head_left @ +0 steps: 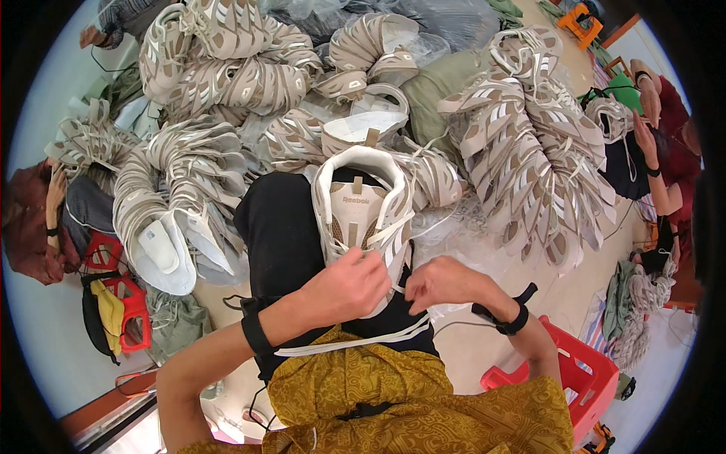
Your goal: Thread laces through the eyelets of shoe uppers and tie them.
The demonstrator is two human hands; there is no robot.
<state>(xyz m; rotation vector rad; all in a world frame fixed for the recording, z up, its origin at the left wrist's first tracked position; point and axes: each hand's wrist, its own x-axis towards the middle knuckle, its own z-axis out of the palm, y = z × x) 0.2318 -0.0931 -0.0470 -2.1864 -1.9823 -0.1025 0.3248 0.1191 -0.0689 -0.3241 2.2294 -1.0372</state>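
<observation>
In the head view, the beige-and-white shoe upper (359, 216) rests on the lap, over black cloth (276, 219), its heel opening toward the knee edge and its toe end toward the waist. Turned this way, it brings the lacing within easy reach, and the thighs probably act as a soft support, leaving both hands free.

The left hand (349, 284) lies over the front of the upper, likely steadying it; the fingers of this grip bend in at the lacing, but whether they pinch lace, eyelet edge or nothing, I cannot tell. The right hand (442, 284) is just beside the upper's right edge, its grip seemingly pinched on a white lace (398, 288), held out sideways perhaps to keep it clear of the eyelets.

Loose white strands (352, 344) cross the waist edge of the lap. Beyond the knees, more uppers sit nested in curved stacks, one to the left (200, 163) and one to the right (522, 151), presumably to save room.
</observation>
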